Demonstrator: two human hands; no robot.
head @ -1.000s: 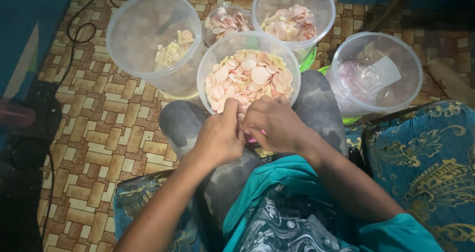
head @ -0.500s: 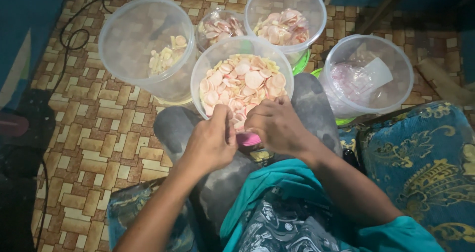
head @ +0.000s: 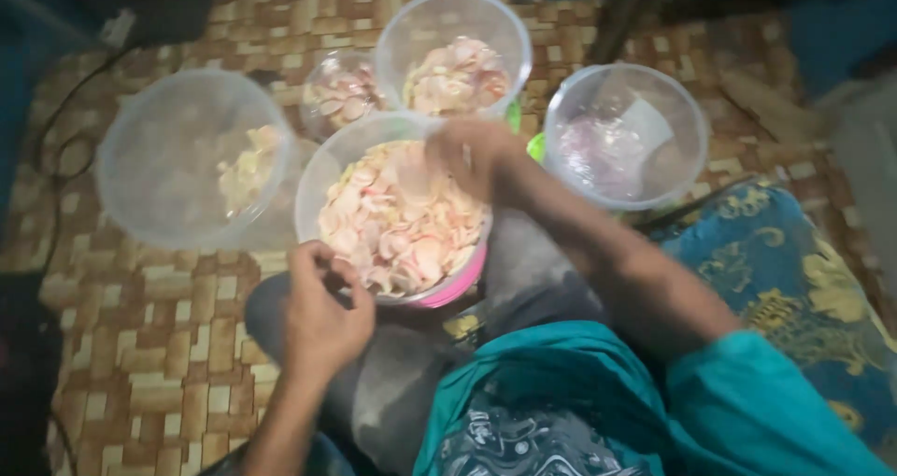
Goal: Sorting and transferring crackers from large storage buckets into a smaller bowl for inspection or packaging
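A clear round tub [head: 460, 283] with a pink base rests on my lap, full of pale pink and white crackers [head: 397, 219]. My left hand [head: 322, 317] is at the tub's near-left rim with its fingers curled; I cannot make out whether it grips the rim or a cracker. My right hand [head: 472, 154] is blurred and hovers over the tub's far-right edge, close to the back tub [head: 455, 9]. Its fingers look bunched, and what they hold, if anything, is unclear.
A large clear tub [head: 140, 172] on the left holds a few yellowish crackers. A small tub [head: 336, 93] and the back tub hold pink crackers. A right tub [head: 654, 88] contains a plastic bag. All stand on a woven mat [head: 159, 345]. A blue patterned cushion [head: 794, 280] lies at right.
Both hands were together at the tub's near rim. My right hand has since lifted and moved to the far-right edge; my left hand dropped back to the near-left rim. The view shifted closer.
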